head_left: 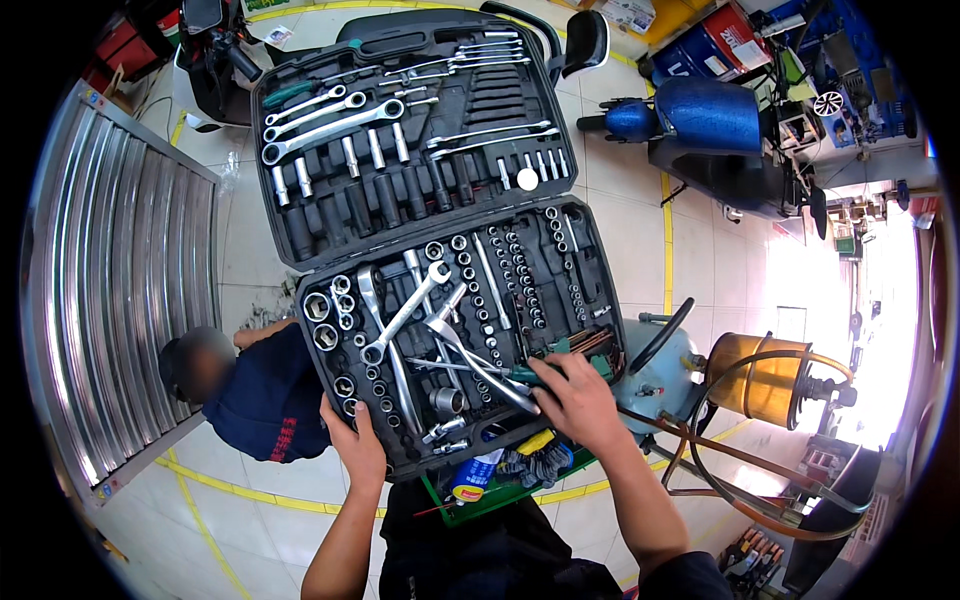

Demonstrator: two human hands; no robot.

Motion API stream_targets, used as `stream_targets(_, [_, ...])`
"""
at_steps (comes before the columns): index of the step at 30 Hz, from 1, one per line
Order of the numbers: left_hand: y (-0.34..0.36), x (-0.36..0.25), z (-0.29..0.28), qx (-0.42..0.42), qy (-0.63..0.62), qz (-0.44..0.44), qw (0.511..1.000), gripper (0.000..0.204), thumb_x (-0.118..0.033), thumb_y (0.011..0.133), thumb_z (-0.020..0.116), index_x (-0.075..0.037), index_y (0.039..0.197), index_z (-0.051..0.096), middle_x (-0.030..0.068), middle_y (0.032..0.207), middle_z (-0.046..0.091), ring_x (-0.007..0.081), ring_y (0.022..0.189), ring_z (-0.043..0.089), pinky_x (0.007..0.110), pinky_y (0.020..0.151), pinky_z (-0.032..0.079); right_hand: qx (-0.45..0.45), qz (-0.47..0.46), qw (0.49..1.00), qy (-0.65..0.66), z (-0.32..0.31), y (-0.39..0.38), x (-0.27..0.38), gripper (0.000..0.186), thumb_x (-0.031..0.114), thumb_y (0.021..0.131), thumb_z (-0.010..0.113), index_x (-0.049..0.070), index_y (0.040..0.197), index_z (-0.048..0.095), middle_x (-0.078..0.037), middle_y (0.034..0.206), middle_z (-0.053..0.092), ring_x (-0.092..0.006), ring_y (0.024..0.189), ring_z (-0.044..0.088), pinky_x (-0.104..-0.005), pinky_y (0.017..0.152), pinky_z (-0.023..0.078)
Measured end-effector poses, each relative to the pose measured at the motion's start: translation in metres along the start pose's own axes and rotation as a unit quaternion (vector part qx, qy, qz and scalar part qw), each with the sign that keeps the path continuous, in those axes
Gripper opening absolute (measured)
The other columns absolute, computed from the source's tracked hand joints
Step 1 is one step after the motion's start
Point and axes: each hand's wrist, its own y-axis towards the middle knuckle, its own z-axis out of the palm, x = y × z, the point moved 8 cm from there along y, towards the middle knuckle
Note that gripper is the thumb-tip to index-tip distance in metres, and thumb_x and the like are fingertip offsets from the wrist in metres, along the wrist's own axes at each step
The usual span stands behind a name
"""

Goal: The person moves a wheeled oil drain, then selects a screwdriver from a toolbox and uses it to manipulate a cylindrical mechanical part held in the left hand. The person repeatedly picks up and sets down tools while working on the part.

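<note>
An open black tool case (612, 345) lies tilted before me, its lower half filled with silver sockets. My left hand (358, 445) grips its near left edge, thumb over the rim. My right hand (580, 400) is over the near right part, fingers bent around the green handle of a screwdriver (522, 374). Beside those fingers ends the long silver handle of another tool (490, 372), whose kind I cannot make out. A combination wrench (405, 312) lies loose across a ratchet handle (392, 355) and the sockets. Dark green pieces (597, 342) sit just beyond my right fingers.
The lid (470, 105) holds wrenches and long sockets. Under the case stands a green tray (470, 512) with a spray can (474, 478) and gloves (535, 465). A person (265, 400) bends at the left by a metal shutter (130, 290). A tank (660, 370) with hoses stands right.
</note>
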Motion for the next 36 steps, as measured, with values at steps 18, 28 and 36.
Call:
stream_targets(18, [-0.005,-0.011,0.002,-0.016,0.025,0.017,0.999,0.058,-0.016,0.112,0.061,0.007,0.160,0.040,0.0252,0.146,0.060,0.0331,0.130,0.061,0.042,0.114,0.045,-0.157,0.158,0.972,0.076,0.023,0.071,-0.077,0.014,0.011,0.093,0.083,0.001,0.099,0.075,-0.014,0.093,0.073,-0.0284,0.076,0.072,-0.0423,0.073,0.058])
stream_targets(28, [-0.004,-0.011,0.002,-0.019,0.022,0.027,0.999,0.057,-0.016,0.111,0.062,0.006,0.160,0.040,0.0254,0.145,0.061,0.0342,0.127,0.063,0.043,0.113,0.046,-0.146,0.142,0.967,0.153,0.028,0.067,-0.085,0.014,0.008,0.089,0.086,0.001,0.098,0.077,-0.010,0.094,0.072,-0.0233,0.075,0.070,-0.0364,0.072,0.057])
stream_targets(36, [-0.005,-0.013,0.001,-0.026,0.064,0.036,0.997,0.055,-0.014,0.112,0.059,0.008,0.159,0.040,0.0258,0.144,0.062,0.0346,0.127,0.062,0.043,0.116,0.043,-0.168,0.097,0.958,0.210,0.032,0.054,-0.090,0.018,0.001,0.090,0.083,0.001,0.107,0.080,-0.009,0.108,0.075,-0.0158,0.076,0.070,-0.0276,0.062,0.054])
